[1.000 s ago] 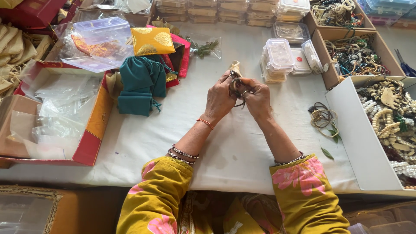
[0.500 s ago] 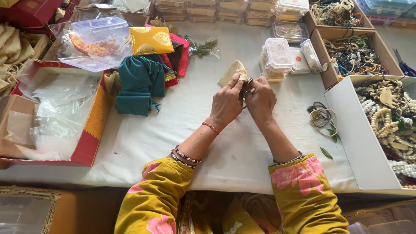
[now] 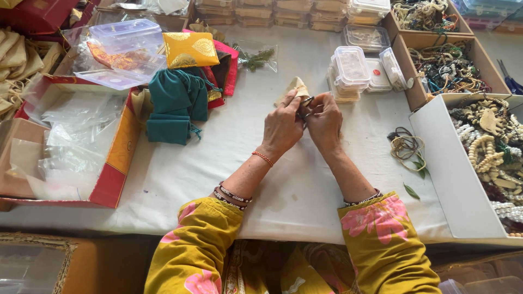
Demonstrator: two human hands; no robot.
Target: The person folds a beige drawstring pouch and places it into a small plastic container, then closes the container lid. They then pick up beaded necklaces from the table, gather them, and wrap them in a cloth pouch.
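Note:
Over the middle of the white-covered table point(image 3: 180, 179), my left hand point(image 3: 283, 126) and my right hand point(image 3: 324, 121) meet fingertip to fingertip. Together they grip a small beige cloth pouch point(image 3: 294, 88), whose flap sticks up behind my left fingers. A dark cord or string piece point(image 3: 306, 102) shows between my thumbs at the pouch mouth. What lies inside the pouch is hidden. Both wrists wear bead bracelets, and yellow sleeves with pink flowers cover my forearms.
Teal pouches point(image 3: 177, 103) and a yellow brocade pouch point(image 3: 190, 49) lie left of my hands. A red box of clear bags point(image 3: 76, 141) sits far left. Stacked clear plastic boxes point(image 3: 351, 68) stand behind. Coiled cords point(image 3: 406, 146) and trays of bead jewellery point(image 3: 490, 141) are right.
My hands stayed together over the table centre. The pouch turned from upright between my fingers to lying back behind my left hand, and both hands lowered slightly.

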